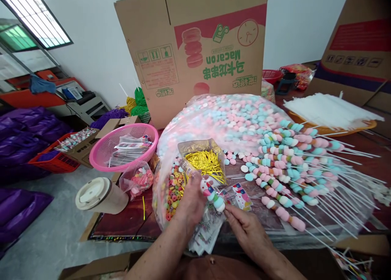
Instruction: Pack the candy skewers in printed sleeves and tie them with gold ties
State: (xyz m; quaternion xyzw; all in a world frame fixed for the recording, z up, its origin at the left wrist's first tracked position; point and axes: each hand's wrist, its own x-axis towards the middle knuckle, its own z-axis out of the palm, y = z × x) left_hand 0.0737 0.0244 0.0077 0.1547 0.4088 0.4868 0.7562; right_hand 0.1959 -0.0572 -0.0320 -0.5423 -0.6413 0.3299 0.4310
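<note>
A marshmallow skewer in pink, green, blue and white lies between my hands, its upper part inside a small printed clear bag. My left hand, slightly blurred, is closed on the bag's upper end. At the skewer's lower end my right hand pinches it between thumb and fingers; the stick itself is mostly hidden there. Just beyond them is an open bag of gold twist ties. Flat printed bags lie below my left hand, and more printed bags lie to the right.
Many marshmallow skewers are piled at right, beside a big plastic bag of marshmallows. Ring-shaped candies are at left. A pink basket, lidded cup, cardboard box and tray of white sticks stand around.
</note>
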